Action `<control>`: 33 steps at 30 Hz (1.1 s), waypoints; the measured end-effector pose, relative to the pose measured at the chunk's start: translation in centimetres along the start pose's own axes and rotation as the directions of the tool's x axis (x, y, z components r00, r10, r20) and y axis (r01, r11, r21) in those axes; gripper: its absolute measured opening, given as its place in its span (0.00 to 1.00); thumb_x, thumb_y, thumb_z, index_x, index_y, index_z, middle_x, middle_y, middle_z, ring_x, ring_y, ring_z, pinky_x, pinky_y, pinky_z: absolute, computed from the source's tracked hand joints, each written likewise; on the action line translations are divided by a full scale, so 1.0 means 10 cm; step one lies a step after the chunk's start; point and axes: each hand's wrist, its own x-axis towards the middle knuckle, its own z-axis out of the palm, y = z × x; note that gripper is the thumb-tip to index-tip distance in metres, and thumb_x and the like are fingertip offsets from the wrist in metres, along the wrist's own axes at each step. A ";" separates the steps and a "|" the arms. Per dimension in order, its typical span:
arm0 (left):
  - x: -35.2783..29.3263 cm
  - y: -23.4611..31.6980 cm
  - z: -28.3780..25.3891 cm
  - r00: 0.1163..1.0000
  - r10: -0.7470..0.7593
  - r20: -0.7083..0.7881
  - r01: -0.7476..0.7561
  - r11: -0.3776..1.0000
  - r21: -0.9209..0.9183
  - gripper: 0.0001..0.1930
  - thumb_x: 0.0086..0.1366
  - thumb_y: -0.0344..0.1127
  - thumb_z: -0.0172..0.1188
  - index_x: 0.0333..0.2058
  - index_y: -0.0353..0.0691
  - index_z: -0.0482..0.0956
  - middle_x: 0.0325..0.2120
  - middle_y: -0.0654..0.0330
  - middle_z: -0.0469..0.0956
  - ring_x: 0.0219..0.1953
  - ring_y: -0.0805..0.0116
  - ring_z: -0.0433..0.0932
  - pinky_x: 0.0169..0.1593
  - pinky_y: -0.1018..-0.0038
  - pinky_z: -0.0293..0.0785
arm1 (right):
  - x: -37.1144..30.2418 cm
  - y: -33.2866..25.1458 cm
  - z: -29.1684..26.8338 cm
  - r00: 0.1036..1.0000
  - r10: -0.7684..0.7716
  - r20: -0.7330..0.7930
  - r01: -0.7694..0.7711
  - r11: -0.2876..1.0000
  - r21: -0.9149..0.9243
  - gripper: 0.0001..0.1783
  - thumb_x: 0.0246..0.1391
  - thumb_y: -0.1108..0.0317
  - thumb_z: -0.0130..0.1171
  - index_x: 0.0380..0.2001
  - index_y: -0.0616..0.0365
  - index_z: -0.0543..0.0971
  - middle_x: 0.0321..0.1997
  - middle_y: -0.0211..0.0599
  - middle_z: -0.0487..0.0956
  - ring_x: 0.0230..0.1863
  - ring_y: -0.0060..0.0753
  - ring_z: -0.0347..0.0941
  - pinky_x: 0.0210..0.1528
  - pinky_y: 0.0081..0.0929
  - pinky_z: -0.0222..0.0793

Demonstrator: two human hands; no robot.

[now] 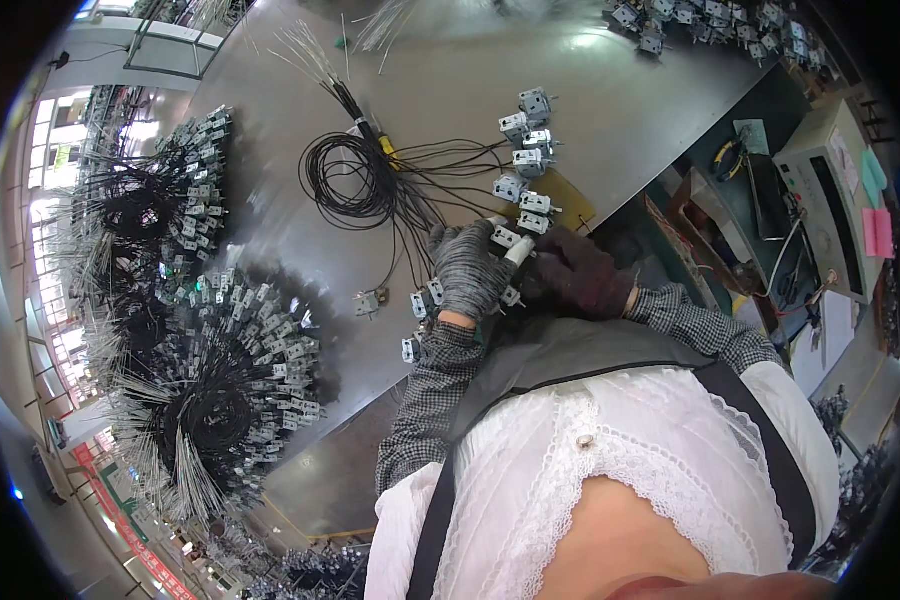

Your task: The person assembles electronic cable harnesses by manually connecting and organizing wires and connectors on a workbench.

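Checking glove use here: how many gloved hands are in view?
2: the left hand in a grey glove and the right hand in a dark glove, together at the small metal connector on the table.

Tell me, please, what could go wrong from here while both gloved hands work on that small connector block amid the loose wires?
The black wire coil trails right up to the left hand, so strands could snag and drag the row of connector blocks. The right hand works close to the table edge; the held connector block might drop off it.
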 end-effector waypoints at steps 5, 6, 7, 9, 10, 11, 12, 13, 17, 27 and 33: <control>0.01 -0.04 0.03 0.999 -0.044 0.027 0.044 0.999 -0.018 0.29 0.57 0.62 0.72 0.49 0.48 0.87 0.35 0.58 0.88 0.45 0.54 0.83 0.71 0.53 0.59 | 0.12 -0.22 -0.14 0.812 0.385 0.439 -0.570 0.686 0.452 0.28 0.65 0.50 0.63 0.57 0.61 0.75 0.47 0.45 0.81 0.48 0.36 0.80 0.52 0.38 0.77; 0.01 -0.07 0.03 0.998 -0.046 0.038 0.047 0.998 -0.030 0.29 0.58 0.62 0.72 0.49 0.48 0.87 0.35 0.58 0.88 0.46 0.55 0.84 0.71 0.53 0.58 | 0.10 -0.28 -0.18 0.811 0.385 0.441 -0.571 0.685 0.452 0.28 0.65 0.50 0.63 0.57 0.61 0.75 0.47 0.45 0.81 0.48 0.36 0.80 0.52 0.38 0.77; 0.02 -0.09 0.04 0.998 -0.048 0.049 0.050 0.998 -0.042 0.29 0.58 0.63 0.72 0.49 0.48 0.87 0.35 0.57 0.88 0.46 0.56 0.84 0.71 0.52 0.58 | 0.07 -0.35 -0.21 0.944 0.208 0.257 -0.255 0.952 0.167 0.27 0.66 0.51 0.62 0.57 0.61 0.74 0.48 0.44 0.81 0.48 0.34 0.80 0.51 0.37 0.77; 0.05 -0.05 0.02 0.995 -0.068 0.070 0.070 0.997 -0.029 0.28 0.58 0.61 0.72 0.50 0.48 0.87 0.35 0.56 0.88 0.46 0.54 0.83 0.70 0.52 0.60 | 0.04 -0.32 -0.22 0.988 -0.054 0.147 0.083 0.976 -0.200 0.25 0.68 0.52 0.61 0.58 0.60 0.74 0.49 0.43 0.80 0.48 0.32 0.79 0.51 0.35 0.77; 0.06 -0.03 0.02 0.992 -0.089 0.088 0.091 0.996 -0.016 0.27 0.59 0.59 0.72 0.50 0.47 0.87 0.35 0.55 0.88 0.47 0.52 0.83 0.68 0.52 0.63 | 0.05 -0.20 -0.19 0.967 -0.232 0.106 0.252 0.935 -0.250 0.24 0.69 0.54 0.59 0.59 0.61 0.74 0.50 0.42 0.80 0.49 0.31 0.79 0.52 0.35 0.77; 0.06 -0.02 0.03 0.992 -0.091 0.089 0.092 0.996 -0.016 0.27 0.59 0.59 0.72 0.50 0.47 0.87 0.35 0.55 0.88 0.47 0.52 0.83 0.68 0.52 0.63 | 0.05 -0.15 -0.18 0.910 -0.407 0.076 0.410 0.859 -0.305 0.23 0.71 0.57 0.57 0.59 0.61 0.74 0.51 0.41 0.80 0.50 0.30 0.78 0.52 0.34 0.77; 0.06 -0.01 0.04 0.997 -0.077 -0.027 0.072 0.985 -0.155 0.26 0.60 0.56 0.73 0.50 0.45 0.86 0.37 0.53 0.87 0.46 0.50 0.83 0.66 0.53 0.67 | 0.05 -0.10 -0.18 0.910 -0.407 0.077 0.410 0.860 -0.304 0.23 0.71 0.57 0.57 0.59 0.61 0.74 0.51 0.41 0.80 0.50 0.30 0.78 0.52 0.34 0.77; 0.06 0.01 0.06 0.987 -0.078 -0.143 0.034 0.957 -0.288 0.25 0.60 0.53 0.73 0.51 0.43 0.86 0.38 0.51 0.87 0.46 0.47 0.82 0.63 0.54 0.70 | 0.04 -0.07 -0.18 0.985 -0.146 0.086 0.131 0.978 0.160 0.21 0.72 0.59 0.55 0.60 0.62 0.73 0.52 0.42 0.80 0.50 0.32 0.79 0.53 0.35 0.77; 0.11 -0.01 0.24 0.998 -0.058 0.002 0.025 0.408 -0.913 0.27 0.75 0.41 0.62 0.67 0.36 0.71 0.58 0.50 0.79 0.60 0.57 0.78 0.67 0.64 0.70 | 0.16 -0.74 -0.53 0.750 0.452 0.482 -0.583 0.110 0.805 0.21 0.74 0.59 0.52 0.60 0.62 0.73 0.52 0.43 0.81 0.49 0.34 0.80 0.54 0.35 0.77; -0.06 0.14 0.27 0.970 -0.240 -0.029 0.093 0.483 -0.871 0.30 0.79 0.41 0.52 0.73 0.35 0.59 0.65 0.45 0.70 0.61 0.59 0.74 0.65 0.64 0.70 | 0.48 -0.01 -0.17 0.915 -0.353 0.193 0.314 0.927 0.205 0.14 0.73 0.64 0.54 0.50 0.64 0.80 0.51 0.45 0.83 0.50 0.37 0.81 0.54 0.33 0.78; -0.44 0.11 0.12 0.924 0.005 -0.381 -0.015 1.000 -0.023 0.48 0.53 0.41 0.79 0.69 0.32 0.65 0.57 0.36 0.77 0.61 0.42 0.76 0.66 0.53 0.71 | 0.94 0.00 -0.48 0.943 -0.317 0.101 0.257 0.887 0.385 0.12 0.60 0.63 0.64 0.45 0.55 0.81 0.46 0.45 0.80 0.49 0.53 0.79 0.52 0.44 0.77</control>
